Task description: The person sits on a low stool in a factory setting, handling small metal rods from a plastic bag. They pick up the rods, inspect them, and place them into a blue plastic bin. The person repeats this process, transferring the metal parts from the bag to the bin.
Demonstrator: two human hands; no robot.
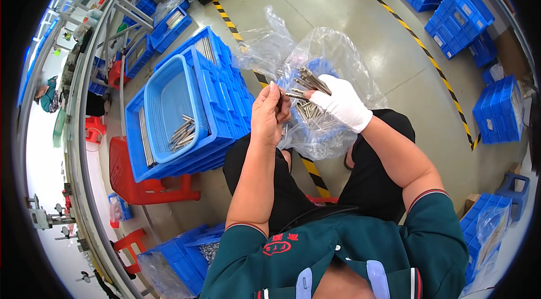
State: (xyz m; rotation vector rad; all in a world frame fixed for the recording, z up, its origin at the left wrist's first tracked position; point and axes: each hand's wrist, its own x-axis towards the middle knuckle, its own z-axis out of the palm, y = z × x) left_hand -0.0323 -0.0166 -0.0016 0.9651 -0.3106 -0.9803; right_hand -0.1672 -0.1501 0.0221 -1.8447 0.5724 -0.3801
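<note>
My right hand (340,103), in a white glove, is closed round a bundle of thin metal rods (309,80). One rod sticks out of it toward my left hand (269,112). That hand is bare, with its thumb and fingers pinched together at the rod's end; what lies between them is too small to make out. Below both hands, more short metal rods (315,116) lie loose in a clear plastic bag (344,51) that lines a blue container between my knees.
To my left, a light blue basket (169,82) holding several metal rods rests on stacked blue crates (225,90), over a red stool (127,169). Longer rods lie beside the basket. Blue crates (459,20) stand at the right. Yellow-black tape (417,40) marks the floor.
</note>
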